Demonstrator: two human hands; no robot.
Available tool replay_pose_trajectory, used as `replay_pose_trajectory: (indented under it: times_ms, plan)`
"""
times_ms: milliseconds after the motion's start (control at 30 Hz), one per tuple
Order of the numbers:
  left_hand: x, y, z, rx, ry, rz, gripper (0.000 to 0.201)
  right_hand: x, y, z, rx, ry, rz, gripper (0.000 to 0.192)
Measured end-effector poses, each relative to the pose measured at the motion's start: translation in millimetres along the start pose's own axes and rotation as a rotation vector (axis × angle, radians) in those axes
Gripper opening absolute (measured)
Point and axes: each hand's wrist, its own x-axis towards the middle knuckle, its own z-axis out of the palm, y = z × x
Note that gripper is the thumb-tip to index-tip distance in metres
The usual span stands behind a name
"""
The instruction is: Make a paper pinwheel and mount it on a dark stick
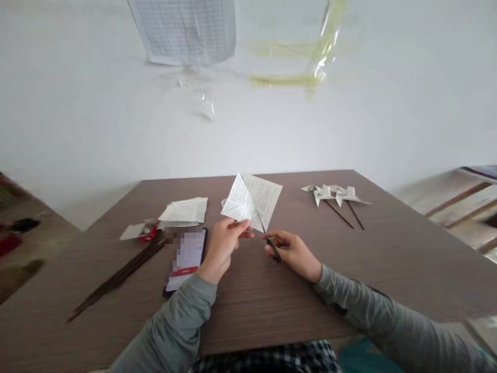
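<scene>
My left hand (229, 239) pinches the lower left edge of a printed sheet of paper (267, 197), held up above the table. A diagonal line runs down the sheet from its top corner. My right hand (291, 251) is closed around the dark handles of a pair of scissors (274, 249). The thin blades point up and away, lying along that diagonal at the lower part of the paper. Whether the blades have cut there, I cannot tell. The fingers of both hands are close together, either side of the sheet's lower corner.
Two paper pinwheels (336, 194) on brown sticks lie at the right. On the left are a stack of paper (184, 211), a small red box (147, 231), a bundle of dark sticks (120, 274) and a phone (187, 261). A wall (248, 140) rises behind the table (248, 311).
</scene>
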Motion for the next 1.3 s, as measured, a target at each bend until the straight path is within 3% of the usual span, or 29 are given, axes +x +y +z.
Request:
replay_pose_trajectory:
  times_ms: [500,733,933,1300]
  plan:
    - [4,-4,-3.8,-0.005,-0.016,-0.003,0.032,-5,-6,2,-0.063,0.035,-0.049,0.063]
    - [4,-3,-2.7,-0.009,-0.012,0.002,0.033,-3,-8,2,-0.075,0.031,-0.044,0.072]
    - [3,-3,-1.7,-0.024,-0.001,-0.004,0.027,-5,-8,2,-0.055,0.049,-0.03,0.056]
    - [4,-4,-2.0,-0.027,0.008,0.016,0.032,-3,-12,4,-0.063,0.043,0.001,0.073]
